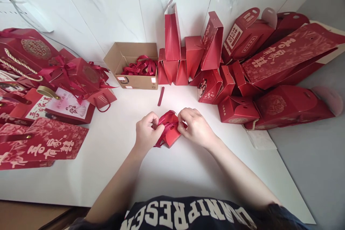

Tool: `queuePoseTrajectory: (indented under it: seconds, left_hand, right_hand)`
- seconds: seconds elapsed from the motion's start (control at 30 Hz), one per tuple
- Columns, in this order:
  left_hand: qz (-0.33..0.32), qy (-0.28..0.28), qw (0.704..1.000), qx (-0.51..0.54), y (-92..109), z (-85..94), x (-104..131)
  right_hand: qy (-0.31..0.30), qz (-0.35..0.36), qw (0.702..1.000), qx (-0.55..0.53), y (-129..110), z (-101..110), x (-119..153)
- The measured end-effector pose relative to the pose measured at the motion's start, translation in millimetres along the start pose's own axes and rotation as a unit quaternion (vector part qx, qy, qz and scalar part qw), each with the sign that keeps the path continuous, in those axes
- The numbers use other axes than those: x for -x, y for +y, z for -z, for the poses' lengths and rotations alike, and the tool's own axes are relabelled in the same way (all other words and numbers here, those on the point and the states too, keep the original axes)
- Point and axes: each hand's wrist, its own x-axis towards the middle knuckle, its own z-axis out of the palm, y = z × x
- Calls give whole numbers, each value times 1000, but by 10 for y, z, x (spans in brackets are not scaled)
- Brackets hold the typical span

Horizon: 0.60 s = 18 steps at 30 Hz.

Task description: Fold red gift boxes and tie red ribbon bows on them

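Observation:
A small red gift box [172,136] stands on the white table in front of me, with a dark red ribbon [165,119] tied or looped over its top. My left hand [147,131] is at the box's left side, thumb and forefinger pinched on the ribbon. On the right side, my right hand [195,125] has its fingers curled and pinched on another part of the ribbon. The fingertips hide some of the ribbon and the box's upper corners.
Behind the box lies a thin dark red strip [161,96]. A cardboard box [137,82] at the back holds more red ribbon. Red gift boxes and bags [58,138] crowd the left; more red boxes [238,109] are stacked on the right, near the grey wall.

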Motion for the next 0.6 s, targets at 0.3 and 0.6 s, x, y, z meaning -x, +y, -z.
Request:
queuePoseTrajectory:
  seconds: [0.3,0.6]
  left_hand:
    - [84,42,989,113,4,105,-37]
    - [20,0,965,262,-128,236,-143]
  right_hand:
    - [-43,-12,999,-4,27,44,-7]
    - [-53,-12,998,-42,3,91,-10]
